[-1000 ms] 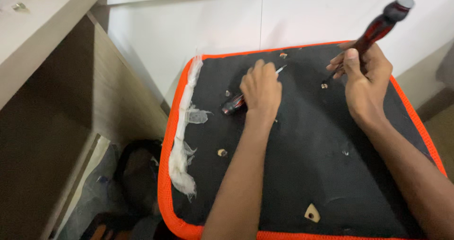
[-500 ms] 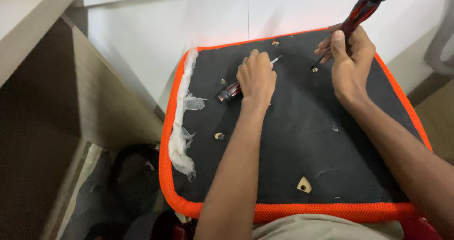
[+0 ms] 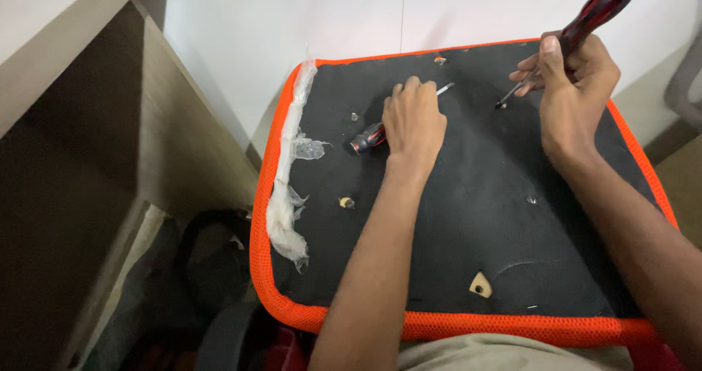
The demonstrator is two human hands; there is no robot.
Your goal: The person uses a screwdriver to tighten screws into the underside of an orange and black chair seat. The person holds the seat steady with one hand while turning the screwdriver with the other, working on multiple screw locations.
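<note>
While the left hand (image 3: 414, 122) lies palm-down, fingers loosely curled over a second screwdriver (image 3: 374, 134) on the black pad (image 3: 453, 225), the right hand (image 3: 574, 93) grips a red-black screwdriver (image 3: 596, 13), tip touching the pad's far side.

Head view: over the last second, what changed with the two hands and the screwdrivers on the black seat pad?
Little changed. The right hand keeps its grip on the red-and-black-handled screwdriver, whose tip now sits lower, near a hole in the black orange-edged seat pad. The left hand still rests on the second red-and-black screwdriver lying on the pad. The torn white plastic strip stayed put.
</note>
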